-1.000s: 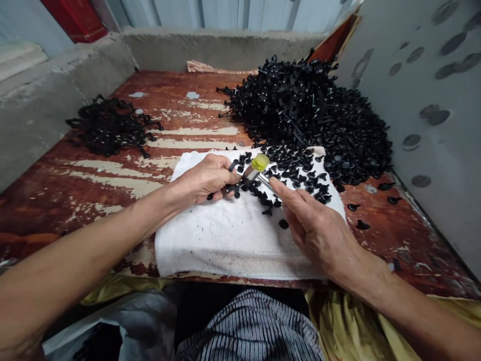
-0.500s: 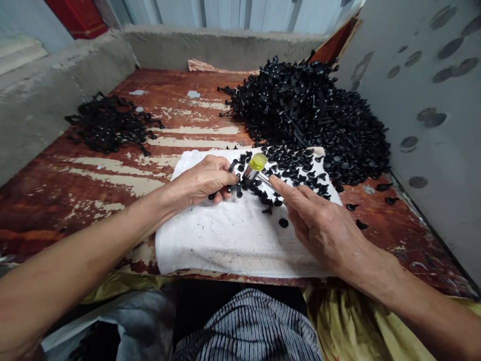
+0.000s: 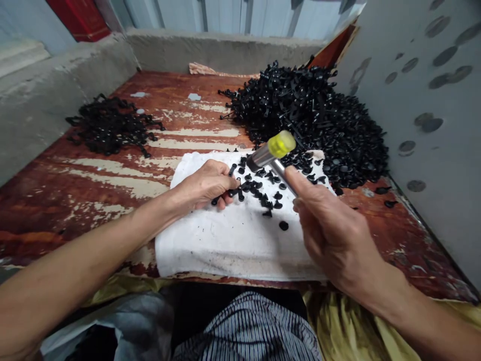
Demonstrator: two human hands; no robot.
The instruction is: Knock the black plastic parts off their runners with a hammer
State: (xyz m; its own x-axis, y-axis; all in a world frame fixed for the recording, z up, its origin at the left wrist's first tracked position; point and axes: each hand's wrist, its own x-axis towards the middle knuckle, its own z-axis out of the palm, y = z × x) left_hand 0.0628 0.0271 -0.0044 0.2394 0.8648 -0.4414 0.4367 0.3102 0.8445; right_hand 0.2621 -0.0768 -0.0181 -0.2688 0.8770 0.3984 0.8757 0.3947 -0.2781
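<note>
My right hand is closed round the metal handle of a small mallet with a translucent yellow face on one end and a dark one on the other. The mallet's head hangs tilted above the white cloth. Closer to the cloth, my left hand pinches a black plastic part with several knobbed arms; part of it is hidden by the fingers. Right beside the fingertips lie loose black round-headed pieces with short stems.
A big heap of black pieces stands at the back right against a grey panel. At the left is a smaller pile of black jointed parts. The worn red-brown tabletop ends at a low concrete wall.
My right hand has lifted the mallet up and to the right, away from the left fingertips. My left hand stays nearly in place, still pinching the black part.
</note>
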